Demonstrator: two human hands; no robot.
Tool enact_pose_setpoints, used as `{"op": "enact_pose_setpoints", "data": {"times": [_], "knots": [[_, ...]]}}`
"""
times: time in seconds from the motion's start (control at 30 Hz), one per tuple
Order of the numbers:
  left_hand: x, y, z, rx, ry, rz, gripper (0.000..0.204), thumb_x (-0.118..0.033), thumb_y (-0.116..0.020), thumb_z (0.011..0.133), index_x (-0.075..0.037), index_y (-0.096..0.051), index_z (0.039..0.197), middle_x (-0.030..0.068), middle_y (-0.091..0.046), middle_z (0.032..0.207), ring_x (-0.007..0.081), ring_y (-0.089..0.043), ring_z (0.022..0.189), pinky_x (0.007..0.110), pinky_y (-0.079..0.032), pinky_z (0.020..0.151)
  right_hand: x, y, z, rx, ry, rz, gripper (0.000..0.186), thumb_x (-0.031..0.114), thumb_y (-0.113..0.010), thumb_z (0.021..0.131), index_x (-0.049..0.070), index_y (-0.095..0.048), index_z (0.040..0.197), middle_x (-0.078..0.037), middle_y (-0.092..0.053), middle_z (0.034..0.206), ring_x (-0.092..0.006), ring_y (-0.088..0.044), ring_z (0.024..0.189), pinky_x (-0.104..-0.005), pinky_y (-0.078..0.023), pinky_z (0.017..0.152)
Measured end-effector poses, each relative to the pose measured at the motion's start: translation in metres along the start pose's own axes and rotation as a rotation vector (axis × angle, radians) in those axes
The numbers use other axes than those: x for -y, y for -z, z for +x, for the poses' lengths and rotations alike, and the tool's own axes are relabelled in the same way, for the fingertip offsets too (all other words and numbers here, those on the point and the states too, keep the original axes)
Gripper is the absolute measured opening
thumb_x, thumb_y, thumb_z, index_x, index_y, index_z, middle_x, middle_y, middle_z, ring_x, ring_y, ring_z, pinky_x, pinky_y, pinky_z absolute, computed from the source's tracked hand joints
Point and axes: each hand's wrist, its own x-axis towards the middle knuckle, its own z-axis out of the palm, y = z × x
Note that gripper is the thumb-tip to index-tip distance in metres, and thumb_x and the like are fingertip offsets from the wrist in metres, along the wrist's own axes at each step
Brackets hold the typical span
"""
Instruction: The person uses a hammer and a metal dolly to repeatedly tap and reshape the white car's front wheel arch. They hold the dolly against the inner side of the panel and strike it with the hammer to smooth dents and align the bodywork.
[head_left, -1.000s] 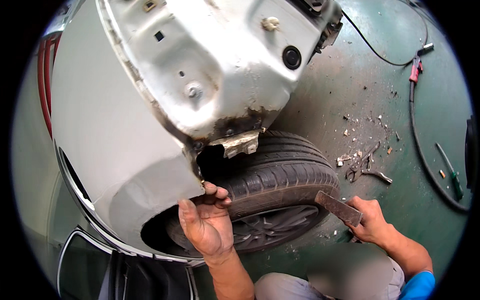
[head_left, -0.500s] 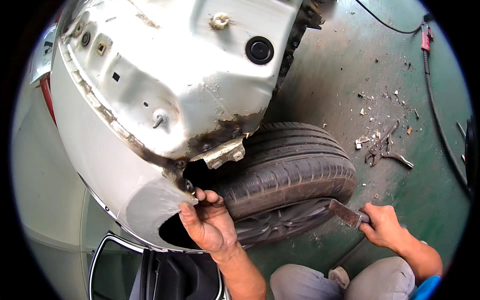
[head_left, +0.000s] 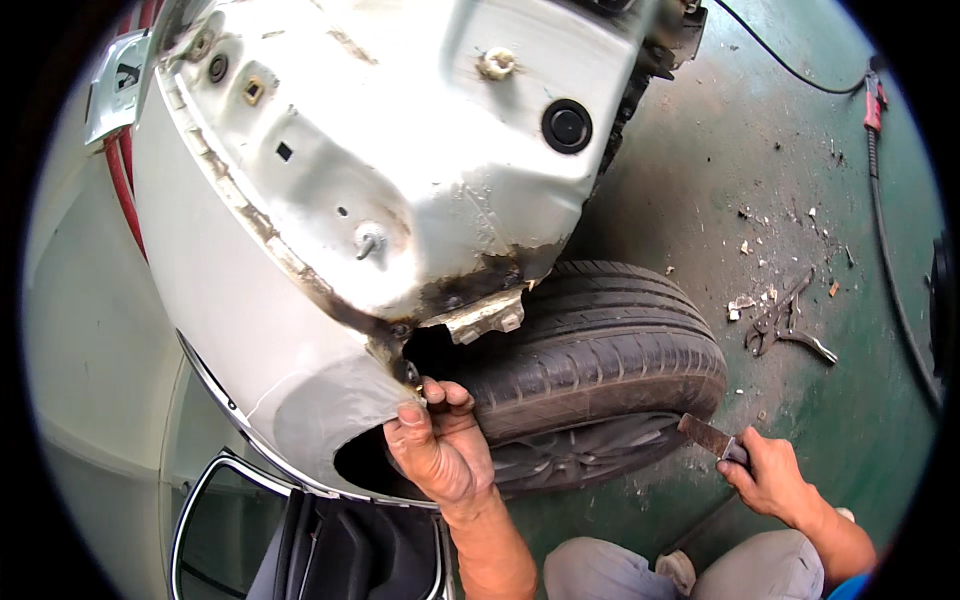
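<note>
My left hand (head_left: 443,450) is closed on the cut lower edge of a silver car body panel (head_left: 235,290), thumb in front and fingertips curled behind. Just beside it are a dark opening and a scorched, rusty seam (head_left: 470,285) with bent metal. The tire (head_left: 600,360) lies behind my fingers, its dark wheel (head_left: 575,450) below. At the lower right my right hand (head_left: 765,475) grips a flat, rusty metal tool (head_left: 708,436), held beside the wheel; the rest of that tool is partly hidden by my fingers.
Locking pliers (head_left: 775,325) and scattered debris lie on the green floor (head_left: 840,420). A black cable with a red-handled fitting (head_left: 873,105) runs along the right. A car door (head_left: 330,550) is at bottom left, red hoses (head_left: 125,190) at upper left. My knees (head_left: 755,565) are bent below.
The view has shifted, showing more of the inner panel and my knees. My left hand stays at the panel edge; my right hand appears slightly lower and further right, still holding the tool.
</note>
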Motion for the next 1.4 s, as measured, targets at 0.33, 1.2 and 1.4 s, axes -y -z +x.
{"op": "enact_pose_setpoints", "data": {"times": [0.33, 1.2, 1.4], "knots": [[-0.006, -0.023, 0.006, -0.135, 0.078, -0.094, 0.030, -0.030, -0.074, 0.090, -0.003, -0.064, 0.098, 0.0058, -0.061, 0.082, 0.0199, -0.062, 0.072, 0.033, -0.054, 0.069, 0.003, -0.004, -0.014, 0.009, -0.037, -0.074, 0.031, 0.024, -0.076, 0.081, 0.000, -0.058, 0.091, -0.023, -0.063, 0.071, -0.0458, -0.063, 0.067, -0.0504, -0.049, 0.059], [-0.014, -0.001, 0.019, -0.258, -0.094, -0.339, 0.044, -0.024, -0.075, 0.089, 0.001, -0.061, 0.123, 0.0091, -0.063, 0.120, 0.0213, -0.060, 0.108, 0.037, -0.049, 0.094, 0.168, 0.020, 0.077, -0.165, 0.752, -0.304, 0.042, 0.010, -0.073, 0.074, 0.001, -0.058, 0.112, -0.017, -0.066, 0.086, -0.0379, -0.066, 0.072, -0.0447, -0.053, 0.061], [-0.006, -0.017, 0.026, -0.203, -0.128, -0.334, 0.055, -0.017, -0.079, 0.083, -0.003, -0.056, 0.131, 0.0066, -0.058, 0.127, 0.0208, -0.054, 0.117, 0.038, -0.044, 0.102, 0.166, -0.001, 0.070, -0.184, 0.708, -0.149, 0.037, 0.008, -0.071, 0.079, -0.002, -0.058, 0.113, -0.022, -0.066, 0.084, -0.0406, -0.067, 0.072, -0.0428, -0.053, 0.062]]}}
